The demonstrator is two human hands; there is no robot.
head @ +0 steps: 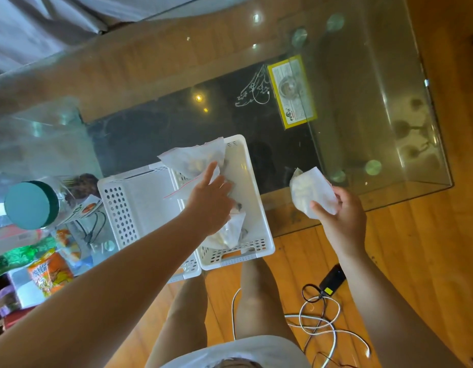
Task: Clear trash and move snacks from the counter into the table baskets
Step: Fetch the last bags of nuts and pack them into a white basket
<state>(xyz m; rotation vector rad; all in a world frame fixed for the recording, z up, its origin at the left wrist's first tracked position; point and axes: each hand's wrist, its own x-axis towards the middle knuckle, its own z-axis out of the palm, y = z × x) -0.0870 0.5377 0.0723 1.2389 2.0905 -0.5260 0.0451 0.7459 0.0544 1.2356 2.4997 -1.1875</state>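
Observation:
Two white perforated baskets stand side by side at the glass table's near edge: the left basket (134,192) and the right basket (256,181). My left hand (211,200) reaches over the right basket and grips a clear zip bag of snacks (193,160) above its far end. Another clear snack bag (230,229) lies in the right basket under my wrist. My right hand (339,216) holds a white snack packet (312,192) in the air to the right of the baskets, over the table's edge.
A jar with a teal lid (31,205) lies left of the baskets, with an orange snack packet (49,272) and green wrapping (17,256) below it. A yellow label (292,91) shows under the glass table (376,102). White cables (320,322) and a black charger (332,280) lie on the wooden floor.

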